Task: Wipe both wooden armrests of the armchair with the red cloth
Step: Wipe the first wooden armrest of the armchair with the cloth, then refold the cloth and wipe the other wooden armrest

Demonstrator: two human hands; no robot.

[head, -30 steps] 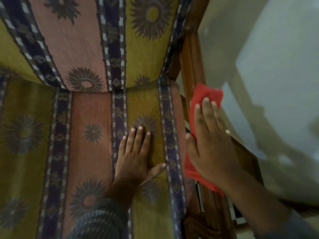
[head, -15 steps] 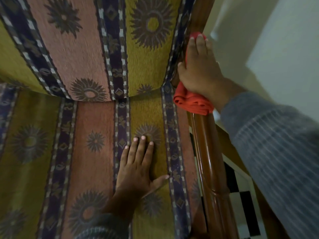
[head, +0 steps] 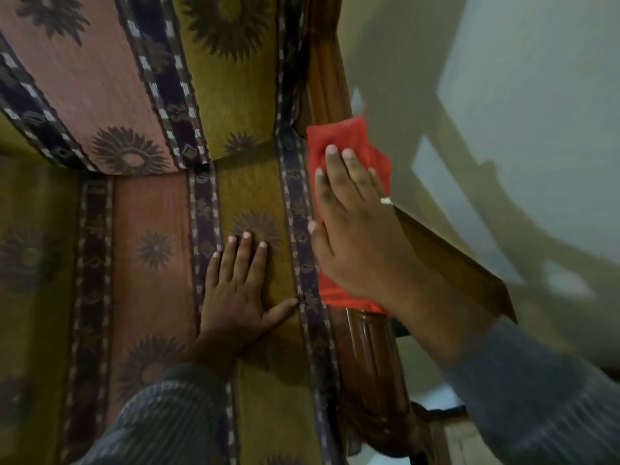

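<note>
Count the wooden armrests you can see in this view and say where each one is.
1. The wooden armrest runs along the seat's right edge, partly under the red cloth pressed by the right hand. The other armrest is out of frame.

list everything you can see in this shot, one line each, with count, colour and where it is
cloth: one, red, flat on the armrest under the right hand
armrest: one in view, brown wood, right of the seat
seat cushion: one, striped olive, pink and navy, lower left
back cushion: one, same stripes, top left
wall: pale, right side
left hand: one, flat on the seat
right hand: one, pressing the cloth
sleeves: two, grey striped, bottom
</note>
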